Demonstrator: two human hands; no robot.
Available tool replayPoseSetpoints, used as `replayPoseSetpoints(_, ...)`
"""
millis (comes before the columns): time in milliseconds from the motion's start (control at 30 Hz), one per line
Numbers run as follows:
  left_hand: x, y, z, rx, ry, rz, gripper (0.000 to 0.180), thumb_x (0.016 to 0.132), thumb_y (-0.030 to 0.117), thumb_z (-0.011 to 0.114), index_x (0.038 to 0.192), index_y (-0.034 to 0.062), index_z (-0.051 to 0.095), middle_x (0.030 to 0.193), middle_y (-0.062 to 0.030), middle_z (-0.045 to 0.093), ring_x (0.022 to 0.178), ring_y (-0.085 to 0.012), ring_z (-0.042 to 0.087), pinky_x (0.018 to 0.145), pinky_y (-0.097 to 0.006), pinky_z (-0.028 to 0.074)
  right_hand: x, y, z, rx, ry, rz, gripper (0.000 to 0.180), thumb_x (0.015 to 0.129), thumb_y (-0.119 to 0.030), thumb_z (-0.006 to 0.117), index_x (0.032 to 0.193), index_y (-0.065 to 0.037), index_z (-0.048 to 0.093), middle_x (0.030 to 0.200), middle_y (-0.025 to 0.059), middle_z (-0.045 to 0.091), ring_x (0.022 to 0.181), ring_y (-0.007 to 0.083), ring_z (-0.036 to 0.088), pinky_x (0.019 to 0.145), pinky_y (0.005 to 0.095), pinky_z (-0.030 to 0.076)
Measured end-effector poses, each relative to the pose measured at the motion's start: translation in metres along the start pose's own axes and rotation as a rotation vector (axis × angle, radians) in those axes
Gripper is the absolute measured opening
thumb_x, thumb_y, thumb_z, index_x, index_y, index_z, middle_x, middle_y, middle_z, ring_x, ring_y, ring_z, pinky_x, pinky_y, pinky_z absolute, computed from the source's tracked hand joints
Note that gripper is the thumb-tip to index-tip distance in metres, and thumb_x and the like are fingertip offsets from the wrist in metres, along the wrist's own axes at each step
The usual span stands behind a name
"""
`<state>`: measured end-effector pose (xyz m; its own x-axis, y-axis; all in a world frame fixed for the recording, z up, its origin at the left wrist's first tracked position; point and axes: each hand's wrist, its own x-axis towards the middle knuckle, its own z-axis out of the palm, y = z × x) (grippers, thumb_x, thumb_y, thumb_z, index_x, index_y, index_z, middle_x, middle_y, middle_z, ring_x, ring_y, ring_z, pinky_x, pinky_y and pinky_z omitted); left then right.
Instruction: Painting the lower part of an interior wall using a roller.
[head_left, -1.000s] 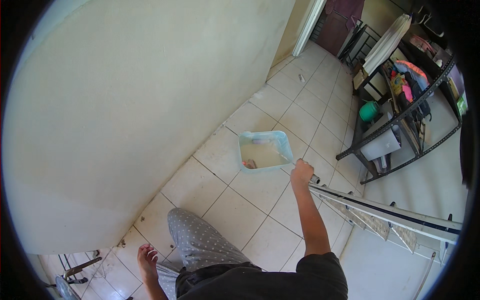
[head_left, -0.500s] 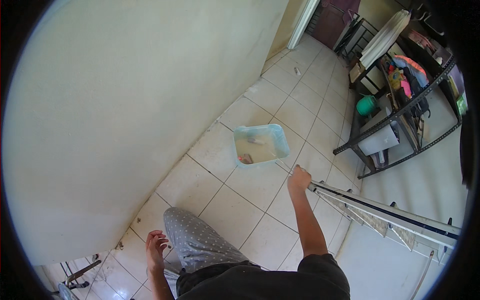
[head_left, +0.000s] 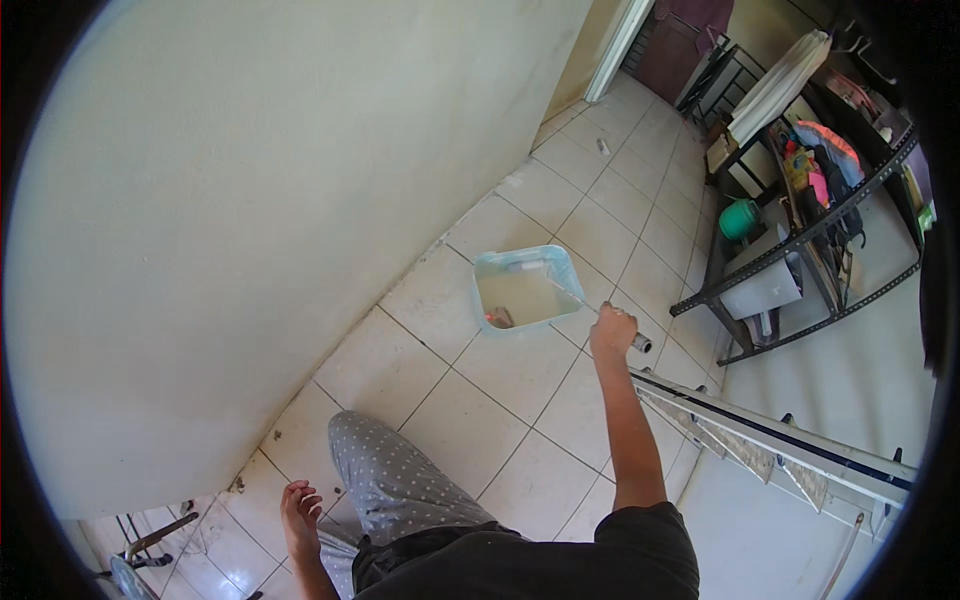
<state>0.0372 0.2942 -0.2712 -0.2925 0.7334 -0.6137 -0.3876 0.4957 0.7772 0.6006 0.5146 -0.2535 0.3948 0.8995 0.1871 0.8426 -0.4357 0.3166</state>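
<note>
A pale blue rectangular tub [head_left: 577, 290] stands on the tiled floor, with cloudy, cream-coloured liquid [head_left: 522, 297] in it. My right hand [head_left: 612, 331] is wrapped round the handle of a paint roller [head_left: 642, 343], whose butt end sticks out behind the fist. Its thin rod slants over the tub's right rim, and the pale roller head lies by the far inner wall. A brownish object with a red spot [head_left: 500, 317] rests at the tub's near left; its kind I cannot make out. Beside my bent knee hangs my left hand [head_left: 300, 512], empty, fingers loosely curled and apart.
A plain wall [head_left: 300, 200] runs along the left. On the right, a folded white ladder-like frame [head_left: 780, 425] leans close to my right forearm. Beyond it stands a black metal shelf [head_left: 800, 240] with cloths, a green container [head_left: 739, 219] and a pale bin [head_left: 762, 285].
My right hand has moved slightly away and to the right with the roller. The roller head has shifted toward the tub's far wall, and the handle's end now shows.
</note>
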Motion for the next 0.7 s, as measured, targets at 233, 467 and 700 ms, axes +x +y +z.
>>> replayPoseSetpoints(233,-0.003,-0.01,-0.014,-0.048,0.077,-0.02,0.02,0.086,0.029,0.051,0.097,0.0129,0.057,0.083,0.0016,0.057,0.073,-0.012,0.055,0.062,-0.025,0.04,-0.008,0.013,-0.068,0.098,0.011,0.06,0.002,0.071,-0.009,0.062,0.072,-0.01,0.063,0.072,0.0087,0.064,0.071,0.0259,0.065,0.062,0.0361,0.05)
replayPoseSetpoints(467,-0.002,-0.021,0.0,-0.076,0.033,-0.085,0.019,0.085,0.028,0.052,0.096,0.0126,0.057,0.083,0.0009,0.058,0.072,-0.0127,0.055,0.062,-0.026,0.041,-0.001,0.005,-0.039,0.069,-0.103,0.036,0.005,0.072,-0.008,0.061,0.075,-0.01,0.065,0.074,0.0082,0.064,0.073,0.0249,0.066,0.062,0.0359,0.05)
replayPoseSetpoints(700,-0.013,0.0,0.009,-0.096,0.063,0.044,0.019,0.087,0.025,0.049,0.099,0.0112,0.056,0.083,-0.0004,0.057,0.073,-0.0117,0.056,0.063,-0.024,0.04,0.031,-0.013,0.004,-0.008,-0.019,-0.045,0.007,0.072,-0.009,0.061,0.075,-0.015,0.063,0.075,0.0054,0.065,0.071,0.022,0.066,0.064,0.0346,0.048)
